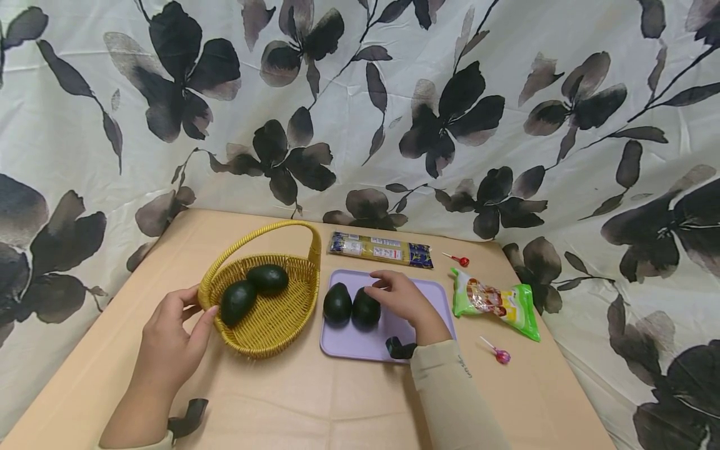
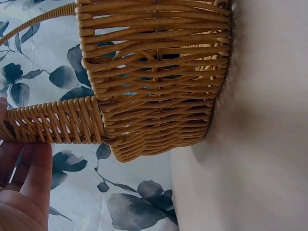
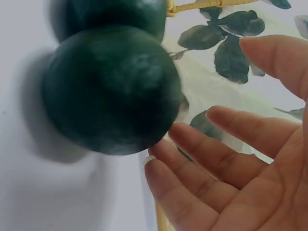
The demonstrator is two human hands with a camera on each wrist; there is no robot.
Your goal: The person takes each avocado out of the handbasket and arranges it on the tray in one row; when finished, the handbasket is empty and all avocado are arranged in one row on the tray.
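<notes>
A yellow wicker basket [image 1: 292,337] stands on the left side of the table with two avocados [image 1: 267,279] inside. My left hand [image 1: 171,337] holds it where the handle meets the rim; the left wrist view shows the woven handle [image 2: 57,120] between thumb and fingers. Two more avocados stand side by side on a lilac tray [image 1: 388,275], the left one [image 1: 337,305] close against the right one [image 1: 365,310]. Over that right avocado is my right hand [image 1: 402,297], its fingers spread. In the right wrist view, the fingertips [image 3: 180,132] are at the avocado's edge [image 3: 113,91].
Behind the tray lies a long clear-and-blue packet [image 1: 382,249]. To the right are a red lollipop [image 1: 464,261], a green snack bag [image 1: 495,303] and a pink lollipop [image 1: 502,356]. A floral cloth [image 1: 360,125] hangs along the table's back and sides.
</notes>
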